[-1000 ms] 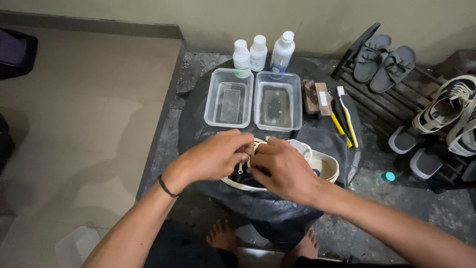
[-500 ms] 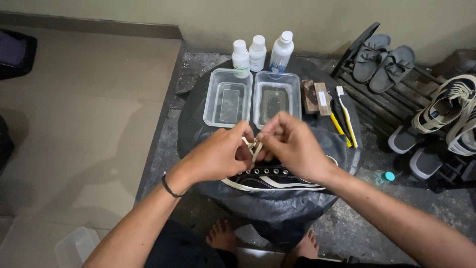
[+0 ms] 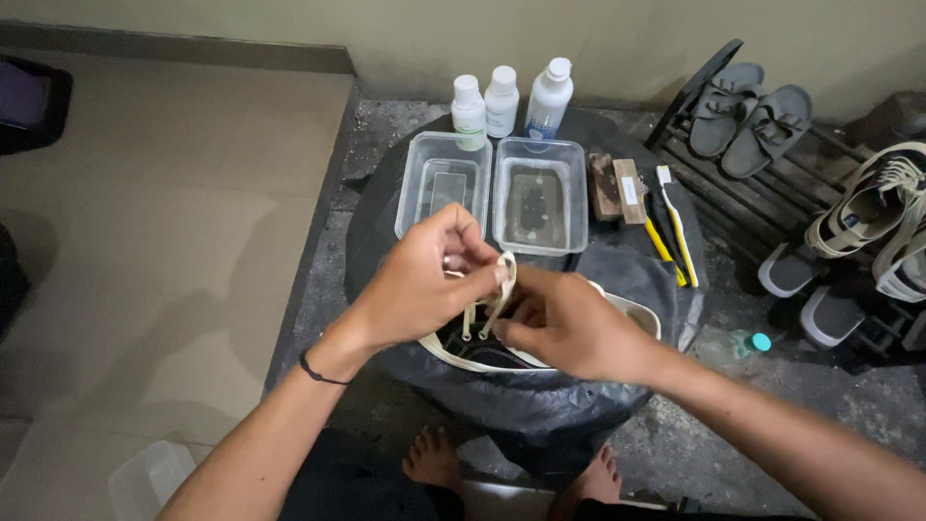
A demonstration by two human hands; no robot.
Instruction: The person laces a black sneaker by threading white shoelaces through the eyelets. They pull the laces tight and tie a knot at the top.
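A black sneaker (image 3: 482, 353) with a cream sole lies on a round table covered in black plastic (image 3: 569, 405), mostly hidden under my hands. My left hand (image 3: 424, 285) pinches a cream shoelace (image 3: 502, 280) and lifts a loop of it above the shoe. My right hand (image 3: 569, 328) grips the shoe and the lace's lower part right beside the left hand. The lace ends hang down between both hands.
Two clear plastic tubs (image 3: 540, 207) with water, three white bottles (image 3: 502, 101), two wooden brushes (image 3: 617, 188) and toothbrushes (image 3: 675, 227) sit at the table's far side. A shoe rack (image 3: 772, 193) with sandals and sneakers stands on the right. My bare feet (image 3: 434, 458) show below.
The shoe has tipped from lying on its side toward me. Both hands came nearer and lower, and the left now pulls a lace loop upward.
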